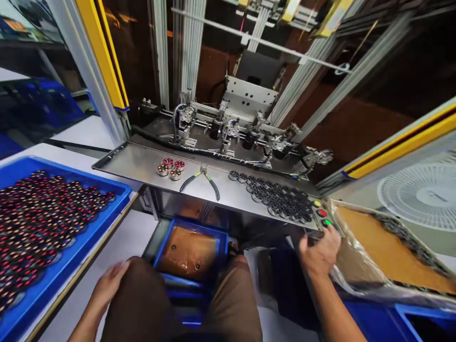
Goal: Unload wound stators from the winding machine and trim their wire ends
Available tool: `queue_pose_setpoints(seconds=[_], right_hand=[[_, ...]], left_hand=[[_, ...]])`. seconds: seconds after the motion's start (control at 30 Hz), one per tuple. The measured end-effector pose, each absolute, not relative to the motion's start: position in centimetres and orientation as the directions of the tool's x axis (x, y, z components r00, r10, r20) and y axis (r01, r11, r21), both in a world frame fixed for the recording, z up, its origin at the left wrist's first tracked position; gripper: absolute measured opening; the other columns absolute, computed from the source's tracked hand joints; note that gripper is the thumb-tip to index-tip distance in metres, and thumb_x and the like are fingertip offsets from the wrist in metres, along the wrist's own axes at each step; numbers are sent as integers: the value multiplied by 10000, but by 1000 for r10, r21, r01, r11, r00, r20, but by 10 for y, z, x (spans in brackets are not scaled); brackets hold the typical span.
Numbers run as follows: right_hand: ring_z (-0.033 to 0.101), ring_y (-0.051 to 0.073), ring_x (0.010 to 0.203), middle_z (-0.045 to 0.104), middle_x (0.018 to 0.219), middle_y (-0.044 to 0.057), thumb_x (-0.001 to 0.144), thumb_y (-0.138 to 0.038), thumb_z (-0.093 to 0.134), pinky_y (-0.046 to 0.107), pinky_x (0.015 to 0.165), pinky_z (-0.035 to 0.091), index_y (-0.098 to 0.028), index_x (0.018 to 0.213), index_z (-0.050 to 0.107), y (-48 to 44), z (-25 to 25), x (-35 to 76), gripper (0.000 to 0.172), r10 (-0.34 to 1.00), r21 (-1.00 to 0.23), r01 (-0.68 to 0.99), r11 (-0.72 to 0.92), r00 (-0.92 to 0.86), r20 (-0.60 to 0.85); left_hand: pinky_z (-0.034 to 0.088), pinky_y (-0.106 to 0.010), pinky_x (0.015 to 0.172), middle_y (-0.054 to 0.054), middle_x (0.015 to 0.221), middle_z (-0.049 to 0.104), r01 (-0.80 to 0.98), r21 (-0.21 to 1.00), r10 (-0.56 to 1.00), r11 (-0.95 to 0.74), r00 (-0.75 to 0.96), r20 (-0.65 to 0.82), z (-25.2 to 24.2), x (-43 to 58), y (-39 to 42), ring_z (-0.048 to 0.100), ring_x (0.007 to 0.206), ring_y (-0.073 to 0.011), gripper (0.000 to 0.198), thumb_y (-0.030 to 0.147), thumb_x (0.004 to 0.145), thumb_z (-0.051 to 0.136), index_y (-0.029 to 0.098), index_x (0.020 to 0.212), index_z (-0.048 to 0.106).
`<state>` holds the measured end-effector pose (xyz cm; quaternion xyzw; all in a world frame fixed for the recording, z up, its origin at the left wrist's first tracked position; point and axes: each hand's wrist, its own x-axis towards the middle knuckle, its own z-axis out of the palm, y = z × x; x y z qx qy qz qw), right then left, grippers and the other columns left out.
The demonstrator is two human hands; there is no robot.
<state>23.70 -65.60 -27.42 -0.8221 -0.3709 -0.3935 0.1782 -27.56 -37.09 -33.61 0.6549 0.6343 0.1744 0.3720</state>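
Head view: left hand (112, 279) lies loose on the thigh (137, 280); right hand (321, 250), thumb apart, is at the green button (326, 222); beyond, metal ledge (130, 161) bears black rings (281, 197), four wound cores (175, 174), seemingly waiting; finished work unclear

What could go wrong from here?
The right hand is at the green button, though contact is hard to confirm; the red button sits close by, so a slip might press the wrong one.
The black rings crowd up to the button panel; a stray knuckle could scatter some.
The pliers have a handle near the ledge's front edge, so a bump might drop them.
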Motion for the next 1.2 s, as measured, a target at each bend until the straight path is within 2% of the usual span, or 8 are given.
queue_pose_setpoints(seconds=[0.1,0.2,0.3,0.43,0.63,0.9,1.03,1.2], right_hand=[[343,403,1368,394,1418,271,817,-258,557,615,1079,361,-41,1370,367,-659,-272,231,624,446,-57,757,-650,441,779],[374,380,1340,380,1411,256,820,-240,538,573,1058,402,-62,1344,399,-661,-268,225,571,417,-96,759,-644,454,787],[421,348,1298,401,1384,234,832,-229,507,521,1027,447,-81,1310,440,-663,-262,222,505,399,-97,756,-647,444,802],[451,321,1271,436,1360,209,846,-202,471,480,1010,473,-96,1286,461,-667,-258,220,453,384,-52,743,-667,402,831],[506,299,1221,499,1313,193,821,-125,454,421,955,521,-114,1267,484,-671,-262,226,447,317,-30,713,-700,348,883],[435,303,1313,463,1379,198,827,-96,444,447,1041,474,-92,1292,489,-668,-271,228,467,291,-140,708,-693,452,843],[431,309,1315,462,1377,208,831,-100,448,464,1036,477,-88,1280,506,-668,-269,224,453,317,-175,734,-656,479,819],[496,339,1229,535,1264,226,808,-123,463,543,998,478,-89,1167,577,-670,-242,218,378,299,-267,786,-558,490,819]], left_hand=[[502,-354,969,-63,1080,700,637,756,963,-149,266,-35,-285,-252,-343,651,1043,-214,236,337,860,637,179,1033,665],[363,-376,1117,-76,1301,620,578,736,933,-353,274,232,-226,-209,-301,537,1256,-245,445,426,881,555,207,1269,560],[338,-422,1124,-124,1335,599,545,699,885,-463,322,336,-185,-169,-264,511,1287,-297,608,384,796,630,168,1348,493],[454,-451,1003,-195,1242,648,543,714,890,-443,364,275,-176,-138,-237,618,1151,-327,794,346,673,703,88,1374,436],[525,-468,857,-216,1079,719,524,736,895,-428,360,264,-188,-122,-233,694,981,-372,842,387,591,666,51,1330,443],[497,-547,894,-181,887,736,489,781,908,-388,346,235,-169,-124,-235,667,996,-448,836,463,485,725,78,1198,522],[519,-541,864,-137,972,705,370,880,945,-298,243,218,-158,-152,-249,683,929,-393,834,432,509,772,140,1236,484],[588,-356,701,-67,1034,681,59,972,967,-229,124,221,-149,-186,-285,700,844,-237,651,347,647,726,236,1224,447]])
